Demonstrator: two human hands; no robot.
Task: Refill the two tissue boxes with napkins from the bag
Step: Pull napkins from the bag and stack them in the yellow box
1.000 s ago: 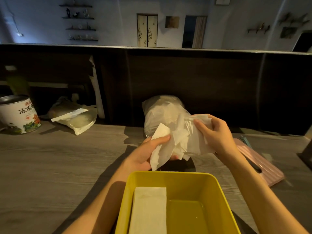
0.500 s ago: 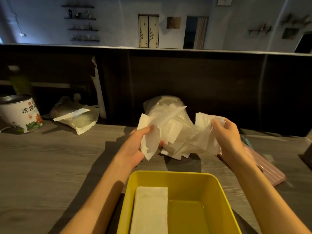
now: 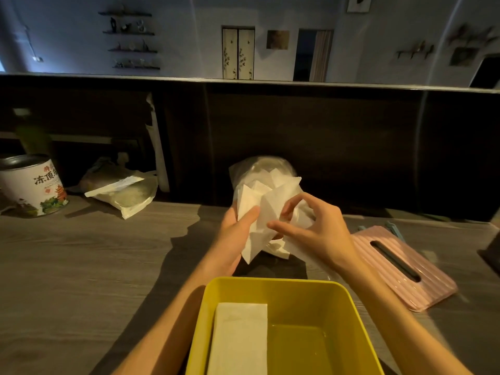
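A loose bunch of white napkins point(image 3: 266, 209) is held above the table between both hands. My left hand point(image 3: 234, 234) grips the bunch from the left, thumb across the front. My right hand point(image 3: 319, 234) closes on it from the right with curled fingers. Behind them stands the clear plastic bag point(image 3: 259, 169) with more napkins. Below, at the near edge, sits the open yellow tissue box point(image 3: 273, 286) with one flat napkin stack point(image 3: 239, 339) in its left half. A pink ribbed tissue box lid point(image 3: 403, 269) with a slot lies to the right.
A printed tin can point(image 3: 35, 185) stands at the far left, with a crumpled plastic packet point(image 3: 121, 190) beside it. A dark wooden partition point(image 3: 324, 144) runs behind the grey wood table point(image 3: 94, 266). A dark object shows at the right edge.
Half a second ago the hands were spread apart with the napkins fanned out; now they have come together, bunching the napkins.
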